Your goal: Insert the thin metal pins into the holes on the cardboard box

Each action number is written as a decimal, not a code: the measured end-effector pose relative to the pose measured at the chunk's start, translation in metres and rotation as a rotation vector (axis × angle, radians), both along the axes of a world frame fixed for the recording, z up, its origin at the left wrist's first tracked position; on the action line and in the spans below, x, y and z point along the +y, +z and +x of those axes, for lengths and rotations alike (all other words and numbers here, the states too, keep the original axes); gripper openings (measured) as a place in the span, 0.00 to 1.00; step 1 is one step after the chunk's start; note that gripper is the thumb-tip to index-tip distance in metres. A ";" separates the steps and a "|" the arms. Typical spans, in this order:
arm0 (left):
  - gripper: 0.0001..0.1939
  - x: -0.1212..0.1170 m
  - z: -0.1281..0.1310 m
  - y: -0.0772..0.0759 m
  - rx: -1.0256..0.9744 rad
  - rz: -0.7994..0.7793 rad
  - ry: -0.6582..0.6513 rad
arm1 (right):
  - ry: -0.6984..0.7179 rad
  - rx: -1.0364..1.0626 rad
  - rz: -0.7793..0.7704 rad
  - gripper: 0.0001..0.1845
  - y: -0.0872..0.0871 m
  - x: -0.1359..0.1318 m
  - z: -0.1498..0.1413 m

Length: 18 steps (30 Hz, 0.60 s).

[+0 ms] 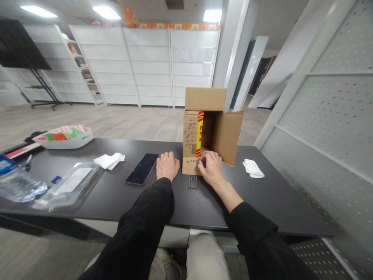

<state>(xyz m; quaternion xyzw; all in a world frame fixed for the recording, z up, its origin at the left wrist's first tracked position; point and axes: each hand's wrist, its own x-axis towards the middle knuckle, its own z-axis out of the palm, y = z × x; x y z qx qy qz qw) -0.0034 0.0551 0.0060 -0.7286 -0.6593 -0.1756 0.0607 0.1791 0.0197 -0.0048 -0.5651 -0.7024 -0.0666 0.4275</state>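
"So, starting at your left: a water bottle [20,184], a clear plastic case [70,186], a folded tissue [109,161] and your phone [142,169] lie on the table [201,212]. What comes after the phone?"

"Your left hand [168,165], just beside it, palm down on the tabletop with its fingers curled under. Whether they enclose anything, you can't be told from this angle."

"And next along?"

"Between your hands, the cardboard box [190,134] with its side flap [231,136] swung out to the right. At its foot, a row of nails [192,182] lies on the table, side by side, their long axes running from the box toward you."

"Which of your hands is nearer to them?"

"Your right hand [212,168]. Its thumb and forefinger are drawn together at the row of dark dots [194,161] on the box's lower front. What they grip, if anything, is too small to tell. From those fingertips, the nails lie toward you and slightly left."
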 end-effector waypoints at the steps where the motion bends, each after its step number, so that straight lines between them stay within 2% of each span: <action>1: 0.11 0.000 0.000 0.000 0.000 -0.003 0.002 | 0.002 0.005 0.001 0.03 0.000 0.000 0.000; 18: 0.11 0.000 0.001 0.000 0.013 -0.001 0.010 | 0.044 0.036 0.016 0.03 0.010 -0.010 0.000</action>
